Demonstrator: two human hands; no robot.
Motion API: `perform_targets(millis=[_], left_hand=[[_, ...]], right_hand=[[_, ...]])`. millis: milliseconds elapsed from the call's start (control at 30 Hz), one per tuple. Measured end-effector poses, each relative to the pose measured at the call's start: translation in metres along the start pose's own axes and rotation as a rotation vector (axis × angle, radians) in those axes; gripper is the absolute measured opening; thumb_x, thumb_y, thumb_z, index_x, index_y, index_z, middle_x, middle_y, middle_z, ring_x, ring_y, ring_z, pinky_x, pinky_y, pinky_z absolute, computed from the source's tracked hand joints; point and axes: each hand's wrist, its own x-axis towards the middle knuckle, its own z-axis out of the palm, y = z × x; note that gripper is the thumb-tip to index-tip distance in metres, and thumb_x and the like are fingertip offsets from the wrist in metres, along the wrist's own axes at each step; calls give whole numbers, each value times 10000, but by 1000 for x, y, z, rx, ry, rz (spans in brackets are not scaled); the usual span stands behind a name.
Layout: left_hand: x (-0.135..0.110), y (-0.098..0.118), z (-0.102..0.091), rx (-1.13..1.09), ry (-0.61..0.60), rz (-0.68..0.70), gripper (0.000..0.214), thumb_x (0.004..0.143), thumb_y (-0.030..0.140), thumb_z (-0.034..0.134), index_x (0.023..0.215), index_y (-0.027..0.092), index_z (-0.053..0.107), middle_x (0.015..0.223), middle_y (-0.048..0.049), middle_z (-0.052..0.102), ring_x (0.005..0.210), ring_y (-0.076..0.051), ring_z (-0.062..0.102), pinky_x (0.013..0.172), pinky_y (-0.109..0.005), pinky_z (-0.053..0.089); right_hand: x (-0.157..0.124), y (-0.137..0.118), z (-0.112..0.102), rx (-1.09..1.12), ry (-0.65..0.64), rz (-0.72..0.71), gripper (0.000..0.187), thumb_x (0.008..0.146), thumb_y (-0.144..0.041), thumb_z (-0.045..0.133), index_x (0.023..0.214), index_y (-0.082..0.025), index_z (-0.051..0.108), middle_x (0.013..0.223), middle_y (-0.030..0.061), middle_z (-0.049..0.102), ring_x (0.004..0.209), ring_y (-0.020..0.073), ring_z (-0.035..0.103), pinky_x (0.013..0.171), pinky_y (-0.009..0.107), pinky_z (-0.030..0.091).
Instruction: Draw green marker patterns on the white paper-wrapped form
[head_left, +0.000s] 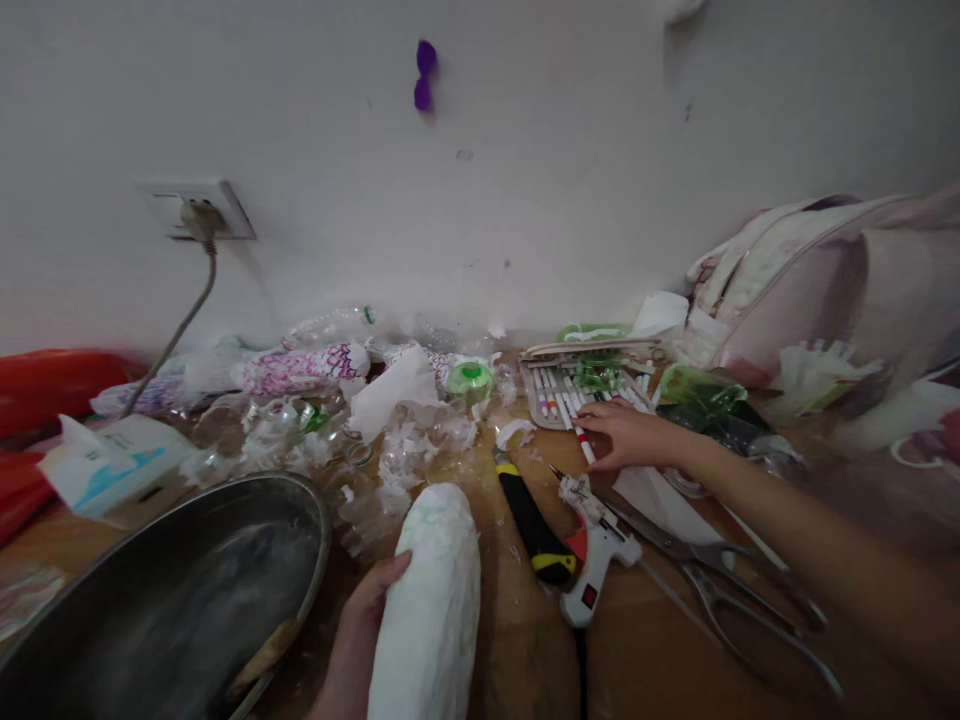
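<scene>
My left hand (367,620) is wrapped round a white, paper-covered bottle-shaped form (427,600), thumb along its left side; its lower end runs out of view. To the right, my right hand (637,437) reaches to an open pencil case (536,400) of white-barrelled markers. Its thumb and fingers close about one marker (583,442) with a red band, which sticks out of the case towards me. In front of the case lie a black and yellow utility knife (532,525), a white hot glue gun (600,560) and large metal scissors (720,590).
A dark metal basin (315,560) stands at the left, with a tissue pack (120,470) behind it. Plastic scraps and torn paper (409,450) litter the middle. Scale-patterned bottles (300,370) lie by the wall. A pink backpack (810,290) sits at the right; a plug (199,215) fills the socket.
</scene>
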Motion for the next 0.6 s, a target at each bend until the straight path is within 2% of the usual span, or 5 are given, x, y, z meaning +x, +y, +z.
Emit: perform_targets(millis=[67, 167, 333, 433, 600], left_hand=[[-1, 1, 2, -1, 43, 16, 109, 656, 268, 661, 611, 170, 658, 466, -18, 647, 593, -269, 672, 580, -323, 516], [-3, 1, 3, 6, 26, -1, 129, 666, 283, 660, 660, 157, 684, 507, -29, 673, 618, -278, 677, 628, -347, 529], [0, 3, 2, -7, 23, 10, 165, 623, 277, 682, 718, 145, 708, 532, -38, 689, 651, -292, 681, 654, -355, 535], [3, 2, 0, -18, -18, -17, 226, 641, 279, 677, 808, 136, 725, 563, -40, 705, 657, -297, 686, 666, -369, 542], [6, -1, -4, -21, -12, -25, 286, 666, 283, 663, 898, 132, 731, 608, -45, 726, 670, -297, 694, 679, -377, 551]], right_hand=[[3, 5, 0, 19, -9, -14, 597, 802, -510, 675, 1280, -176, 548, 1414, 144, 485, 1266, 309, 484, 1041, 530, 389], [7, 13, -4, 35, -13, -25, 581, 825, -501, 657, 1296, -185, 532, 1452, 139, 445, 1282, 311, 472, 1027, 524, 413], [16, 16, -8, 15, -7, -48, 422, 902, -414, 595, 1261, -197, 553, 1367, 110, 533, 1202, 271, 545, 1000, 516, 444], [22, 9, -5, -21, 18, -49, 381, 913, -389, 587, 1236, -188, 565, 1328, 103, 558, 1173, 262, 562, 987, 512, 453], [26, 7, -7, -60, 52, -63, 329, 915, -387, 586, 1159, -167, 600, 1183, 83, 634, 1045, 226, 623, 921, 471, 498]])
